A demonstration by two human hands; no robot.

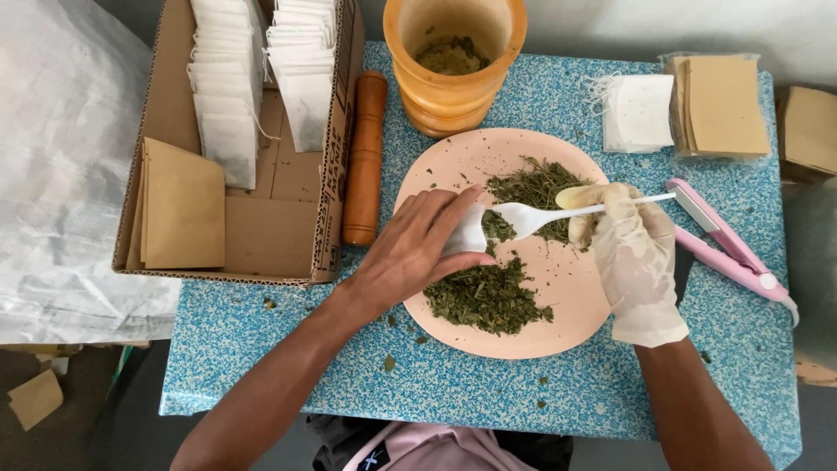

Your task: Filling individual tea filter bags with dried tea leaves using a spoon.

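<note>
Two hands work over a pink plate (453, 161) of dried green herbs (488, 296). Left hand (410, 253) pinches a small white bag (466, 234), seemingly open-mouthed. Gloved right hand (623, 240) closes its grip on a white plastic spoon (532, 216) at the bag. Plate sits on the speckled blue worktop (261, 358).

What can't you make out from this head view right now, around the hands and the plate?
- Small white bag, head view: mostly covered by the left hand; its opening is not visible.
- Spoon bowl: too small to tell if loaded.
- Wooden mortar: top rim cut by the frame edge.
- Pink sealer: near end hidden behind the gloved right hand.
</note>
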